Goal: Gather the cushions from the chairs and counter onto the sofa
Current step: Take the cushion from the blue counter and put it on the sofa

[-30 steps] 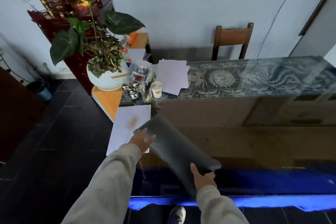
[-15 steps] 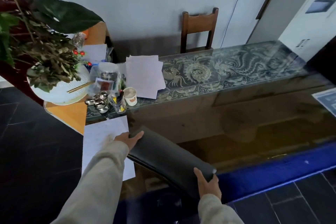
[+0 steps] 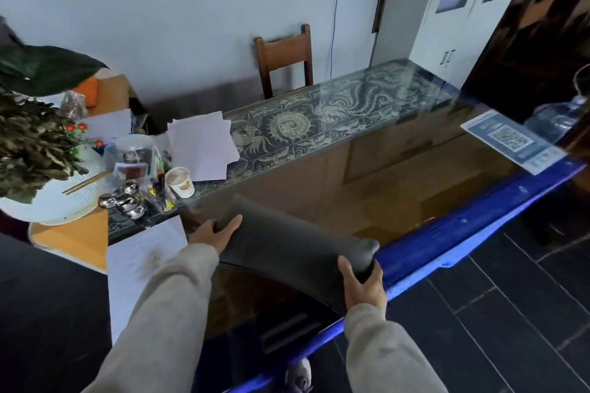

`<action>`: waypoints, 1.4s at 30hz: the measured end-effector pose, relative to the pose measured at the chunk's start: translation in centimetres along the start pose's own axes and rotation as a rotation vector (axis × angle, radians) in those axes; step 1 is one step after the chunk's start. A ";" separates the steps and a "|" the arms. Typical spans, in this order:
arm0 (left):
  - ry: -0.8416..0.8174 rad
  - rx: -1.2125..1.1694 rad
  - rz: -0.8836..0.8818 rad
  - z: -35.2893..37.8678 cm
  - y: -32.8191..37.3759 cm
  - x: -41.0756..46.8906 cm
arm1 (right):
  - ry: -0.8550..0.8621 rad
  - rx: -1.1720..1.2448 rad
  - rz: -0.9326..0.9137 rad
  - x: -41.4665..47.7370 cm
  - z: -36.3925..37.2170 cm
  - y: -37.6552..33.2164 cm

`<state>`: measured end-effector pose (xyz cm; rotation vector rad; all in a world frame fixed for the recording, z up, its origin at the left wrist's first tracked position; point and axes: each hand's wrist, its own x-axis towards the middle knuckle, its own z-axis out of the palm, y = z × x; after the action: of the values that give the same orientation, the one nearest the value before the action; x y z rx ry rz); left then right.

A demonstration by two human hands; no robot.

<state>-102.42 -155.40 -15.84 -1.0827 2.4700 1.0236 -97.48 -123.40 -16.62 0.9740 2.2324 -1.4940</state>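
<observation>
You hold the cushion (image 3: pixel 287 242) over the near edge of the counter (image 3: pixel 415 169), with one hand at each end, so the soft thing does not flop or slip. Your left hand (image 3: pixel 212 234) grips its end with the thumb on top and the fingers curled round the edge, and your right hand (image 3: pixel 362 285) squeezes the other corner the same way. I think you hold it like this to carry it to the sofa, which I cannot see.

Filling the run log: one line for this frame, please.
object: dark cushion; left hand: grips left end; right hand: grips right end; location: near edge of glass counter
</observation>
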 end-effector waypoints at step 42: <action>-0.837 0.547 1.060 57.0 29.4 -57.0 | 0.949 0.638 0.413 -6.4 -61.1 41.9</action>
<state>-86.90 -71.02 -14.76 0.7803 2.2167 0.6620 -56.86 -61.15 -16.61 2.5937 1.7671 -1.7727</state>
